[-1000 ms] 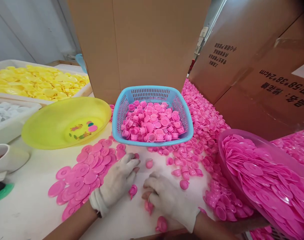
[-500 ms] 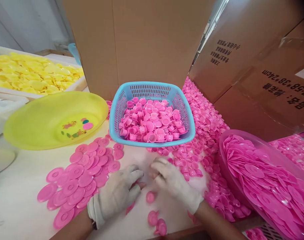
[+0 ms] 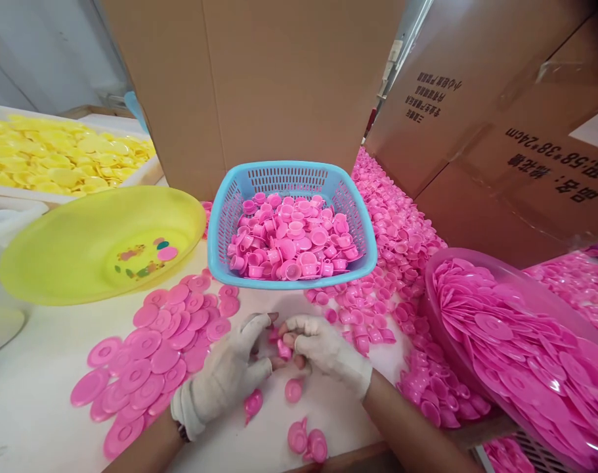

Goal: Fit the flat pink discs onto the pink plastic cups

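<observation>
My left hand (image 3: pixel 232 371), in a white glove with bare fingertips, curls its fingers around a pink plastic piece (image 3: pixel 274 335), mostly hidden. Opposite it, my gloved right hand (image 3: pixel 325 348) pinches a small pink toy cup (image 3: pixel 283 349) against that piece. Just below the hands lie a pink toy teapot or cup (image 3: pixel 253 404), another small round piece (image 3: pixel 293 390) and two more (image 3: pixel 307 443) near the table edge. Left of my left hand, pink toy saucers (image 3: pixel 153 355) are spread flat and overlapping.
A blue basket (image 3: pixel 292 284) of cups and saucers stands ahead. A yellow bowl (image 3: pixel 42 263) is at left, with a tray of yellow pieces (image 3: pixel 57 151) behind. Loose pink cups (image 3: pixel 402 230) and a pink tub of saucers (image 3: pixel 515 341) are at right. Cardboard (image 3: pixel 279 79) rises behind.
Both hands have come together, and a pink cup now shows between their fingertips. The right hand has moved left. The view has shifted slightly.
</observation>
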The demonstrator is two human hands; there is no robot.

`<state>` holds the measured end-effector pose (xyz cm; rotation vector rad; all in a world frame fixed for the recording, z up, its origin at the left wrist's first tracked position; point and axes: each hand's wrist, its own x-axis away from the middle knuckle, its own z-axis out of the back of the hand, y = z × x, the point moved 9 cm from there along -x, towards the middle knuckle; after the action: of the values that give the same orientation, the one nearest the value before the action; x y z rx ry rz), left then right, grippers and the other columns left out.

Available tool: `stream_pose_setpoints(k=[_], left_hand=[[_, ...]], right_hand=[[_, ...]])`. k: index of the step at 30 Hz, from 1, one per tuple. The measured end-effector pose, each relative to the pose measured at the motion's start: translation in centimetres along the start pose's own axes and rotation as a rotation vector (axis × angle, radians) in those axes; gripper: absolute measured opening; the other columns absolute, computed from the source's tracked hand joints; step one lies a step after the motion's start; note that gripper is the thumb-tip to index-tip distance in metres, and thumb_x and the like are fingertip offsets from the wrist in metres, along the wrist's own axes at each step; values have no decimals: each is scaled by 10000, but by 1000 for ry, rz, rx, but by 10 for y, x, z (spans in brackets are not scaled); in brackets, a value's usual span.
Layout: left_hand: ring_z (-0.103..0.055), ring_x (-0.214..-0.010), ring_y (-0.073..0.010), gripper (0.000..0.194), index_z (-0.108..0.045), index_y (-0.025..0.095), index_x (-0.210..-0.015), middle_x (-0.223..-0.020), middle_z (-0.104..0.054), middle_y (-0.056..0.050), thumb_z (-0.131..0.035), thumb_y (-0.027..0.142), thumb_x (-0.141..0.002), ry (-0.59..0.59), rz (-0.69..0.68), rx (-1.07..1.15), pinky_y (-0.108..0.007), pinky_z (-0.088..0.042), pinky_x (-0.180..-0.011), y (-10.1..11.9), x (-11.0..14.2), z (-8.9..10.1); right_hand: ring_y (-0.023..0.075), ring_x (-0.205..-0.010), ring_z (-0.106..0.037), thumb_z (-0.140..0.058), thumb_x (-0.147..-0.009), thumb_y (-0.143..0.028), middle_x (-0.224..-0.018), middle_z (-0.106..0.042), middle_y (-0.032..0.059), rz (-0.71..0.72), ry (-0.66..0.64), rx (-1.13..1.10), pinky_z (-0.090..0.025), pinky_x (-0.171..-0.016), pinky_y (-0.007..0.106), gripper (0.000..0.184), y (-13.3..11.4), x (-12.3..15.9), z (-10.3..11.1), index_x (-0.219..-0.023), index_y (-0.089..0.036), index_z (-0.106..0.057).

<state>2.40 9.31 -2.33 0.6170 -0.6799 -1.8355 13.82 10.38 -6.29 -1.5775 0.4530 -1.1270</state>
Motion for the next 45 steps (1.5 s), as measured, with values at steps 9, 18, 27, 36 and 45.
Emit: stream_pose_setpoints(k=[9,18,27,36,45], left_hand=[[-589,-924,-169,304,-542,208,-1053,-1034,-591,-41,-438,98,-789,-30,-48,-100,-291,-491,-796,-4,-1,-9],[-588,-802,-177,207,-575,208,-907,-915,-599,-44,-399,143,-820,138,-17,-169,-315,-490,-714,-14,-7,8],[-547,-579,-119,176,-549,168,-861,-640,-559,27,-574,332,-802,62,461,722,-242,-466,-552,-32,-6,2],[-571,-651,-63,305,-567,212,-1066,-807,-552,26,-648,253,-775,99,545,1223,-190,-505,-636,-41,-1,-1],[-602,-753,-131,303,-515,205,-1075,-903,-584,-9,-564,379,-832,108,495,945,-292,-527,-718,-39,-5,2]], right_hand=[[54,-385,-420,-423,-742,-132,-483,-471,-69,-134,42,18,-325,-365,124,105,5,-3,5,-763,-186,-510],[101,-599,-536,-456,-736,-108,-711,-582,-9,125,197,385,-433,-546,206,147,-18,1,22,-789,-177,-575],[240,-892,-501,-502,-773,-84,-1041,-581,111,362,716,1063,-409,-751,352,283,-50,27,85,-988,-192,-651],[139,-765,-533,-467,-776,-40,-802,-600,19,502,303,723,-406,-710,256,190,-56,26,34,-772,-169,-606],[201,-863,-509,-625,-791,-301,-945,-605,37,716,-190,1176,-365,-730,331,144,-37,49,-70,-892,-199,-607]])
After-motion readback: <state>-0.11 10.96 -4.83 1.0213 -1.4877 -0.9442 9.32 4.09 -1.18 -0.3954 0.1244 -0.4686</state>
